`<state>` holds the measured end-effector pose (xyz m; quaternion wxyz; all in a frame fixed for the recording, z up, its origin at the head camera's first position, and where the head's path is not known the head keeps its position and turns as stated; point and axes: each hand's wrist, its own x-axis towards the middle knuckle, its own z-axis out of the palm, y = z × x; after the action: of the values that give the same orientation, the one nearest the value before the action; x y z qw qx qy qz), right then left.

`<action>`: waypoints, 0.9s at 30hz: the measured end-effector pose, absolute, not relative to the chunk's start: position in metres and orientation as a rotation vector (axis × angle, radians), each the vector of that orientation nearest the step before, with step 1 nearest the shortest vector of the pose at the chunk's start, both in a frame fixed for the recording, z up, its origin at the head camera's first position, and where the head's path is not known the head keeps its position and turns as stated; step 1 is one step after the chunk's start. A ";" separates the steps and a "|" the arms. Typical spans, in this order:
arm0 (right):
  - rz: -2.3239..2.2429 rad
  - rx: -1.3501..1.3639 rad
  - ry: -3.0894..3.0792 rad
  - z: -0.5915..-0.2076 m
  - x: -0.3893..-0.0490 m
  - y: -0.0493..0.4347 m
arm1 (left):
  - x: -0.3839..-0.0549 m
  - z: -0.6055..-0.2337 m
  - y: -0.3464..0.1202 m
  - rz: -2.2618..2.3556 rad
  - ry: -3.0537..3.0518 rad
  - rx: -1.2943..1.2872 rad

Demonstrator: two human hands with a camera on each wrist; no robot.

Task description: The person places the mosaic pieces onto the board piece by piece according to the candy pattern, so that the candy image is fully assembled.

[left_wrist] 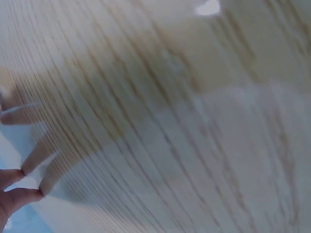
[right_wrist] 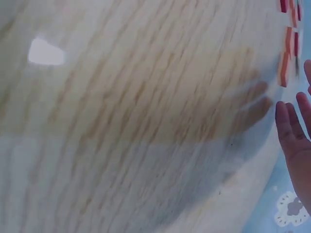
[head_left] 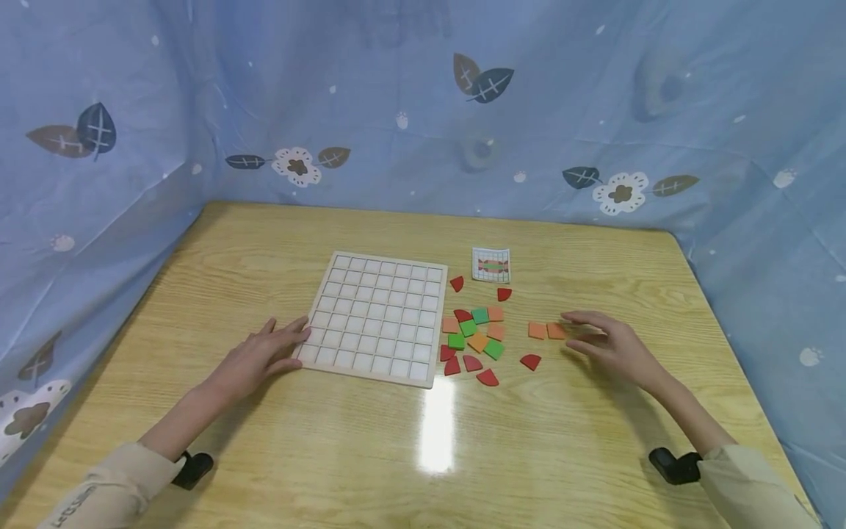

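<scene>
Grid board (head_left: 373,318): flat on wood-grain table (head_left: 297,448), L of ctr, pale frame w/ white square cells, all bare. My L hand (head_left: 254,358) is at its L edge, nr the near L corner; fingers relaxed, a bit apart, tips on or right against the frame, not curled round it. L wrist view catches only part of the hand at its L border, rest is tabletop.

My R hand (head_left: 615,349) is well apart from the board, R of the loose pcs; fingers fairly wide, thumb clear of index, nothing gripped. Tips are right by an orange square (head_left: 556,330); contact or gap, can't tell. Second orange square (head_left: 537,330) lies just L of it. R wrist view: hand at R border, pcs just beyond the fingers, too edge-on to sort.

Loose pcs, mostly clustered just R of board: green squares (head_left: 493,349), more orange ones, red quarter-rounds (head_left: 487,378). One red quarter-round (head_left: 531,361) sits off toward my R hand, two others up nr the card.

Pattern card (head_left: 491,265): behind the cluster, gridded, red/green design.

Bkgd: blue cloth (head_left: 396,88) w/ leaf + flower print. Beige sleeves (head_left: 753,485) on both arms.
</scene>
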<state>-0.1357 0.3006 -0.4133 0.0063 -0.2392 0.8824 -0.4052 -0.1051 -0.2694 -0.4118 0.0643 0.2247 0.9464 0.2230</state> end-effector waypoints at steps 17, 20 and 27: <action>-1.278 -0.761 2.679 -0.423 -0.161 0.305 | -0.109 -0.416 -0.268 0.710 2.855 0.644; -1.274 -0.771 2.681 -0.419 -0.164 0.302 | -0.110 -0.416 -0.267 0.709 2.850 0.643; -1.347 -0.772 2.594 -0.415 -0.184 0.277 | -0.104 -0.416 -0.269 0.718 2.859 0.640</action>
<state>-0.1844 0.2773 -0.4145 0.0591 -0.2547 0.8566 -0.4448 -0.1035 -0.2690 -0.4164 0.0626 0.2118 0.9459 0.2376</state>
